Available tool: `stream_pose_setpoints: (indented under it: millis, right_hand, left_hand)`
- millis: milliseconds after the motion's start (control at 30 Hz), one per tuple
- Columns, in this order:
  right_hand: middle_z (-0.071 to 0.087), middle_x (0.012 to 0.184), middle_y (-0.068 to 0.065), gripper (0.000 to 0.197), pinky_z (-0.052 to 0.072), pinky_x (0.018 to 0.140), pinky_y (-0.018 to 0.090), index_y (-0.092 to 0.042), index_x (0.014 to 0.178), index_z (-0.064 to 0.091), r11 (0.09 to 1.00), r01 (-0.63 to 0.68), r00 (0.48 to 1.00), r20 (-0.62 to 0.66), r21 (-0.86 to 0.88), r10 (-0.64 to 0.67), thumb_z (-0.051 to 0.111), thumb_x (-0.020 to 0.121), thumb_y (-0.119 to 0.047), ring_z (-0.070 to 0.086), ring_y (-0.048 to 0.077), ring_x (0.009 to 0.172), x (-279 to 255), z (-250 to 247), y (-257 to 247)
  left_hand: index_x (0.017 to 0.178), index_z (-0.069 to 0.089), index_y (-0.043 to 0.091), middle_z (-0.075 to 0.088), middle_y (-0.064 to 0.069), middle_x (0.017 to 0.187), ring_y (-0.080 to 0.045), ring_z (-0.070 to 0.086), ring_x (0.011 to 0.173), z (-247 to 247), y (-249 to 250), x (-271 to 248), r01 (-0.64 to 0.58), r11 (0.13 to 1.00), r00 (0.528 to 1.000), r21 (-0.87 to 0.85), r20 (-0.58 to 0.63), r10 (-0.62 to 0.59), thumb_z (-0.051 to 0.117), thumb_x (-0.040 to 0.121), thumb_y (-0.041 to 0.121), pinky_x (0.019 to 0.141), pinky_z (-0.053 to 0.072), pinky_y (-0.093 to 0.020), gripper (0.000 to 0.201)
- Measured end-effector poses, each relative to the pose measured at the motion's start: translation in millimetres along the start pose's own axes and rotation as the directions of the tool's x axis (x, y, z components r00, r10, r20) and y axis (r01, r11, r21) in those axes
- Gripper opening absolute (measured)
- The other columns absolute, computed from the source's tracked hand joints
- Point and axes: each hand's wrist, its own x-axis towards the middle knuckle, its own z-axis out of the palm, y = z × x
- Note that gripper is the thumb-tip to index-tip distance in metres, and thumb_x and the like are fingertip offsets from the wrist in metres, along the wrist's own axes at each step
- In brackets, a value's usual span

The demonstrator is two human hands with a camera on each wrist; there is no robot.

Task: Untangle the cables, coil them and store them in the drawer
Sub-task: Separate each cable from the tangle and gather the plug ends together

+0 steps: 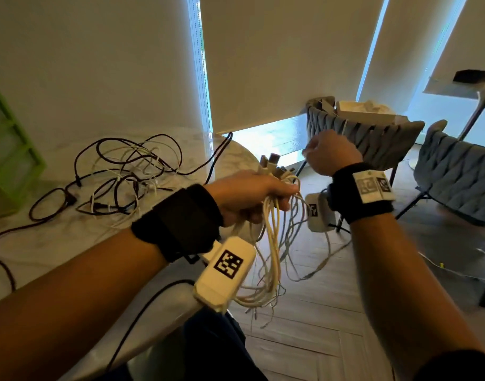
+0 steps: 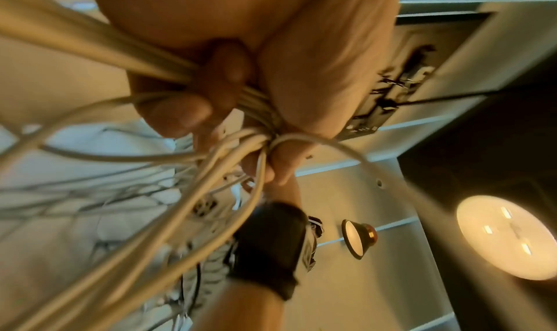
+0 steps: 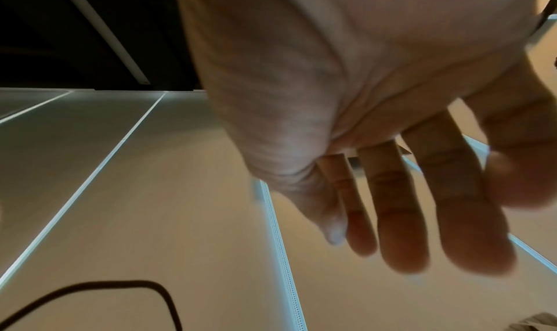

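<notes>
Pale roller blinds fill the upper frame of the head view, with bright gaps between them, and below them a marble counter (image 1: pixel 57 237) takes the left half, its rounded edge curving down through the centre. On it, left of centre, lies a tangle of dark and white cables (image 1: pixel 120 177), one dark strand running off the counter's far edge; a green drawer unit (image 1: pixel 7 160) stands at the left border. Just past the counter edge, over the wood floor (image 1: pixel 318 339), the left hand (image 1: pixel 252 196) holds a bundle of white cables (image 1: pixel 271 243), fingers (image 2: pixel 180 114) curled tight round the strands, plugs sticking up above the fist and loops hanging free toward the floor. Up and to the right, near it but apart, the right hand (image 1: pixel 329 155) is raised; the right wrist view shows its fingers (image 3: pixel 397 205) nearly straight and loosely together, holding nothing. Grey woven chairs (image 1: pixel 373 138) stand close behind on the right, leaving open floor at lower centre.
</notes>
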Motion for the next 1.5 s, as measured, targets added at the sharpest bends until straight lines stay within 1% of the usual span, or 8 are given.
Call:
stream_pose_setpoints:
  millis: [333, 533, 633, 733, 867, 1033, 1300, 1500]
  right_hand:
    - [0.062, 0.105, 0.01, 0.031, 0.046, 0.087, 0.038, -0.006, 0.117, 0.056, 0.956, -0.266, 0.961, -0.036, 0.126, 0.273, 0.047, 0.095, -0.026, 0.06, 0.029, 0.097, 9, 7, -26]
    - [0.06, 0.099, 0.01, 0.026, 0.048, 0.088, 0.039, -0.005, 0.111, 0.056, 0.931, -0.319, 0.944, -0.028, 0.179, 0.329, 0.049, 0.093, -0.022, 0.057, 0.028, 0.089, 6, 12, -25]
    - [0.063, 0.098, 0.006, 0.026, 0.049, 0.085, 0.035, -0.003, 0.109, 0.058, 0.899, -0.294, 0.948, -0.022, 0.325, 0.318, 0.049, 0.094, -0.022, 0.06, 0.023, 0.088, 8, 9, -20]
    - [0.067, 0.107, 0.012, 0.031, 0.051, 0.089, 0.035, 0.003, 0.12, 0.059, 0.808, -0.285, 0.955, 0.079, 0.516, 0.287, 0.053, 0.095, -0.013, 0.064, 0.026, 0.098, 8, 3, -14]
    - [0.058, 0.076, 0.002, 0.02, 0.047, 0.055, 0.022, -0.006, 0.107, 0.062, 0.541, -0.285, 0.924, 0.077, 0.792, 0.373, 0.049, 0.092, -0.013, 0.058, 0.017, 0.068, 2, 4, -6]
    - [0.065, 0.08, 0.005, 0.019, 0.05, 0.062, 0.024, -0.013, 0.103, 0.067, 0.628, -0.13, 0.991, 0.111, 0.768, 0.07, 0.059, 0.093, -0.027, 0.062, 0.016, 0.068, -14, 8, -12]
    - [0.064, 0.078, -0.009, 0.015, 0.047, 0.072, 0.025, -0.023, 0.095, 0.067, 0.915, 0.209, 0.977, -0.113, 0.346, -0.181, 0.053, 0.093, -0.029, 0.064, 0.012, 0.074, 0, -3, -29]
    - [0.067, 0.073, 0.005, 0.02, 0.048, 0.058, 0.021, -0.012, 0.09, 0.069, 0.762, 0.173, 0.971, 0.019, 0.624, -0.236, 0.055, 0.095, -0.026, 0.062, 0.013, 0.061, -23, -11, -43]
  left_hand:
    - [0.071, 0.048, 0.014, 0.055, 0.003, 0.051, -0.003, 0.026, 0.034, 34, -27, 6, 0.06, 0.906, 0.998, -0.418, 0.036, -0.049, 0.05, 0.098, 0.033, 0.04, 0.031, -0.015, 0.033]
    - [0.083, 0.056, 0.014, 0.059, -0.014, 0.102, -0.004, 0.025, 0.035, 53, -49, 9, 0.093, 0.862, 0.992, -0.498, -0.027, -0.122, 0.053, 0.097, 0.032, 0.046, 0.034, -0.02, 0.024]
    - [0.088, 0.058, 0.011, 0.062, -0.004, 0.078, -0.005, 0.025, 0.038, 55, -60, 13, 0.074, 0.764, 0.997, -0.641, 0.038, -0.064, 0.05, 0.098, 0.031, 0.045, 0.033, -0.019, 0.023]
    - [0.072, 0.052, 0.013, 0.049, 0.004, 0.052, -0.005, 0.028, 0.034, 57, -63, 13, 0.096, 0.652, 0.987, -0.752, 0.156, 0.035, 0.052, 0.092, 0.037, 0.044, 0.038, -0.017, 0.032]
    - [0.067, 0.049, 0.014, 0.065, -0.003, 0.073, -0.004, 0.024, 0.031, 51, -63, 18, 0.051, 0.73, 0.972, -0.682, 0.203, 0.121, 0.047, 0.098, 0.033, 0.042, 0.031, -0.016, 0.036]
    - [0.066, 0.046, 0.013, 0.066, -0.014, 0.099, -0.003, 0.025, 0.029, 32, -48, 16, 0.084, 0.873, 0.951, -0.48, 0.301, 0.073, 0.047, 0.097, 0.032, 0.044, 0.014, -0.019, 0.036]
    - [0.065, 0.044, 0.01, 0.069, -0.017, 0.101, -0.003, 0.027, 0.029, 13, -48, 14, 0.067, 0.868, 0.98, -0.492, 0.197, 0.036, 0.053, 0.094, 0.025, 0.038, 0.024, -0.015, 0.033]
    - [0.065, 0.044, 0.009, 0.054, -0.004, 0.066, -0.002, 0.031, 0.027, -8, -37, 15, -0.003, 0.709, 0.974, -0.705, 0.157, 0.16, 0.056, 0.086, 0.021, 0.033, 0.024, -0.013, 0.028]
